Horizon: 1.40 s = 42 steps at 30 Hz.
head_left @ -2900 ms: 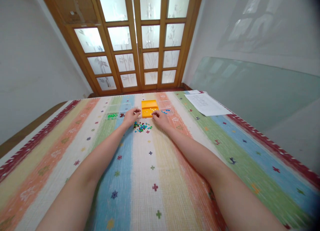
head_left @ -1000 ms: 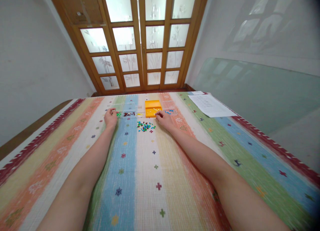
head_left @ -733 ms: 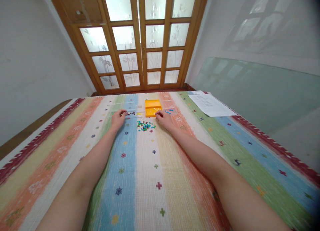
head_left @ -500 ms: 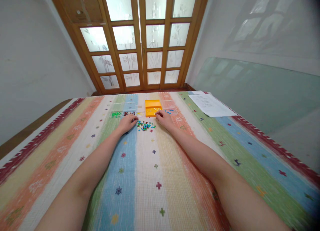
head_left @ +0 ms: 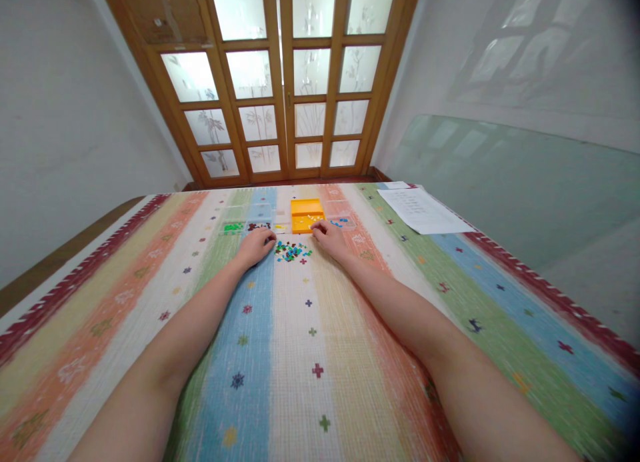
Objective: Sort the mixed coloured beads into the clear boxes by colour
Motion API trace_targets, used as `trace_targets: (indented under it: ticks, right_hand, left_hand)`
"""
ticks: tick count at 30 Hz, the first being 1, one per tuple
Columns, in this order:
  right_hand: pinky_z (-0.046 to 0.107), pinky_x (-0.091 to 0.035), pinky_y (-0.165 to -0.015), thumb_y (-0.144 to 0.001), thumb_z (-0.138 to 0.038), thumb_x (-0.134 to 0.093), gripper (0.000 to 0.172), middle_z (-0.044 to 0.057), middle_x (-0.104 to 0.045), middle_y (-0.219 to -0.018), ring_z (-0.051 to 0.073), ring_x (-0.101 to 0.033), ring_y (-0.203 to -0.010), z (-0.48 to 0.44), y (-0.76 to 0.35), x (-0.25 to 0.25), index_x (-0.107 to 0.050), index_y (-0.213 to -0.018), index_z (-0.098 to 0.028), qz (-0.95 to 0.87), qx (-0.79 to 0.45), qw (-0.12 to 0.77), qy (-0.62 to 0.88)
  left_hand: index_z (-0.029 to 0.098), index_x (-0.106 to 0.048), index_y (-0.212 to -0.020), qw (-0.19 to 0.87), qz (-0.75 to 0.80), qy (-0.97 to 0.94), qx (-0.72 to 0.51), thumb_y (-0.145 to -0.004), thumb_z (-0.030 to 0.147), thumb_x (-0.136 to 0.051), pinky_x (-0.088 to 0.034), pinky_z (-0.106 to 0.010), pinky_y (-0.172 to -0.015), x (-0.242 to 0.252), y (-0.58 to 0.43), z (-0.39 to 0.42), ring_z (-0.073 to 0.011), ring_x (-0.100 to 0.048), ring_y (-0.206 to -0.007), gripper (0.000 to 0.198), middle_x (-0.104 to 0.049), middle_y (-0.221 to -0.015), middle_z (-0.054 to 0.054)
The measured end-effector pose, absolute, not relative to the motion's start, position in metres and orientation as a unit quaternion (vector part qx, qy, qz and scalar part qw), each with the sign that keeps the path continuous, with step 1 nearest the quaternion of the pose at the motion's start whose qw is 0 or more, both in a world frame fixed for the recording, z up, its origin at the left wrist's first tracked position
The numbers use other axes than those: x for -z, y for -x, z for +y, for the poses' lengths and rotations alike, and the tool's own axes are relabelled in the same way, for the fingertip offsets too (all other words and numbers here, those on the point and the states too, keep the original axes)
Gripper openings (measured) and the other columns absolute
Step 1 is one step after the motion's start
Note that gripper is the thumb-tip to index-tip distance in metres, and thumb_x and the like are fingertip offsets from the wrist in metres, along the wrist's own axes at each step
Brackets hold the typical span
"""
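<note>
A pile of small mixed pieces (head_left: 293, 251), blue, green, dark brown and white, lies on the tablecloth between my hands. My left hand (head_left: 256, 246) rests at the pile's left edge, its fingers curled closed; whatever they hold, if anything, is too small to make out. My right hand (head_left: 329, 239) is at the front right corner of an open orange box (head_left: 307, 206) with pale pieces inside. Its thumb and fingers are pinched together, and their content is hidden. Past my left hand stands a clear box of dark brown pieces (head_left: 259, 227), partly covered by the hand.
Further left is a clear box of green pieces (head_left: 233, 228). A small clear box with yellow pieces (head_left: 281, 227) sits beside the orange one, and blue pieces (head_left: 342, 222) lie in a clear box at right. Printed paper (head_left: 423, 210) lies at the back right of the striped tablecloth (head_left: 295, 329).
</note>
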State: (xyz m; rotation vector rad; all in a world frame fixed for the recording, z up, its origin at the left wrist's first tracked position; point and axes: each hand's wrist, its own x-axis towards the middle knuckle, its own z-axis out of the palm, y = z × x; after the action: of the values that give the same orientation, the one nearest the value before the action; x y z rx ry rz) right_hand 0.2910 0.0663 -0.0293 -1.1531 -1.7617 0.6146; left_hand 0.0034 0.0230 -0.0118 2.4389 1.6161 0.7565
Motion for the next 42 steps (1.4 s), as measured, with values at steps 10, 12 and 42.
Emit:
trace_targets:
  ticks: [10,12,42]
  right_hand:
    - [0.033,-0.049,-0.085,-0.084,-0.019,-0.055,0.019,0.002,-0.074,-0.092,0.02,-0.065,-0.086,0.066,-0.292,0.029,-0.071,-0.093,-0.022,-0.718,-0.248,0.451,0.468]
    - [0.033,-0.049,-0.085,-0.083,-0.019,-0.055,0.019,0.002,-0.074,-0.092,0.02,-0.065,-0.086,0.066,-0.292,0.029,-0.071,-0.093,-0.022,-0.719,-0.247,0.448,0.47]
    - [0.033,-0.049,-0.085,-0.083,-0.017,-0.055,0.02,0.002,-0.074,-0.092,0.02,-0.065,-0.087,0.066,-0.292,0.03,-0.071,-0.093,-0.022,-0.719,-0.245,0.452,0.468]
  left_hand:
    - [0.021,-0.071,-0.1,0.111,0.617,-0.646,-0.436,-0.089,0.031,-0.059,-0.05,-0.031,-0.076,0.019,0.022,0.039,-0.0198,-0.066,-0.077,0.019,-0.073,-0.088,-0.004]
    - [0.019,-0.07,-0.101,0.124,0.624,-0.605,-0.479,-0.088,0.031,-0.059,-0.051,-0.03,-0.075,0.021,0.031,0.045,-0.0191,-0.066,-0.077,0.021,-0.073,-0.087,-0.004]
    - [0.024,-0.076,-0.1,0.114,0.539,-0.779,-0.3,-0.088,0.03,-0.059,-0.05,-0.036,-0.085,0.012,0.006,0.026,-0.0227,-0.065,-0.087,0.022,-0.075,-0.099,-0.006]
